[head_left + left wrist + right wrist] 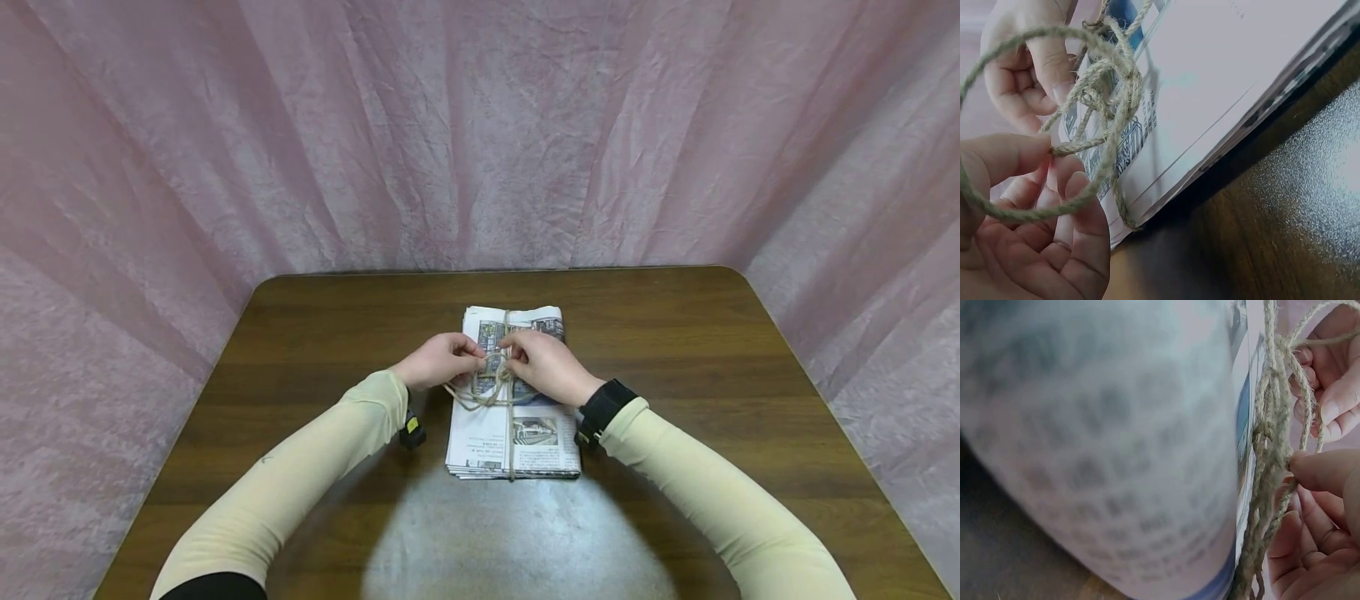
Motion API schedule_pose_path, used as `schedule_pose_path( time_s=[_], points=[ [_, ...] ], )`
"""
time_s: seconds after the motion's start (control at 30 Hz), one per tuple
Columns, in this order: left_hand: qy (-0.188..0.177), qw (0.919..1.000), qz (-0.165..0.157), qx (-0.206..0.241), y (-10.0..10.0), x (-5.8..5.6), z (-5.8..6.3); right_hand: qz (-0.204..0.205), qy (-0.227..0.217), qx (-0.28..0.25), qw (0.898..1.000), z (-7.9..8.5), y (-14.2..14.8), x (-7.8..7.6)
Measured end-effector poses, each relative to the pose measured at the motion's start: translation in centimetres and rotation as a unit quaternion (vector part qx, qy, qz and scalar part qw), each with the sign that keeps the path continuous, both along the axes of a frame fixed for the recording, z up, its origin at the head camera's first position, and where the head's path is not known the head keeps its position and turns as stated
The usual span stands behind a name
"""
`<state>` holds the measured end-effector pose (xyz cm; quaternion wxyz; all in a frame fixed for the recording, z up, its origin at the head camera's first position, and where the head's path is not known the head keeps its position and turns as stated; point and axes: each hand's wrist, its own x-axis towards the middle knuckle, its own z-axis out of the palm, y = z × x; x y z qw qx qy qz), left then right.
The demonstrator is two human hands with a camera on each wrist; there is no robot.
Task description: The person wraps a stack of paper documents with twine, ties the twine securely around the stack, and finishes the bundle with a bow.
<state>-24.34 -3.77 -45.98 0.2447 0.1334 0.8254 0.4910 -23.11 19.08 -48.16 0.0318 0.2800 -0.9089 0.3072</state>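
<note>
A folded stack of newspapers (480, 433) lies on the table, with twine (512, 442) running lengthwise over it and knotted strands near its middle. My left hand (447, 360) pinches a strand of twine (1075, 148) between thumb and forefinger, above the stack's left side. A large loop of twine curves in front of that hand in the left wrist view. My right hand (546, 364) is over the stack's right side, thumb and fingertips pinching twine (1288, 487) close by the knot. Both hands face each other across the knot.
The brown wooden table (675, 333) extends around the stack, with a bright reflection at its front. Pink curtains (480, 133) hang behind and at both sides. Each wrist wears a dark strapped device, the right one a black band (606, 406).
</note>
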Motion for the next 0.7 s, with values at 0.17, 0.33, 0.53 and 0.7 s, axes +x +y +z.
schedule_pose_path(
  time_s=[0.17,0.33,0.53,0.7],
  points=[
    [-0.014,0.9999,0.003,0.005,0.2,-0.1,-0.1,-0.001,-0.014,0.0,1.0,-0.1,0.3,-0.3],
    [-0.043,0.9989,0.011,0.014,0.5,-0.3,-0.2,-0.009,-0.026,-0.01,1.0,-0.3,0.5,-0.5],
    [-0.055,0.9983,0.0,-0.019,1.0,-0.3,0.0,-0.011,-0.023,-0.016,1.0,-0.5,0.5,-0.6],
    [-0.046,0.9978,-0.02,-0.044,1.4,-0.4,-0.2,-0.011,-0.025,-0.017,0.999,-0.6,0.4,-0.6]
  ],
)
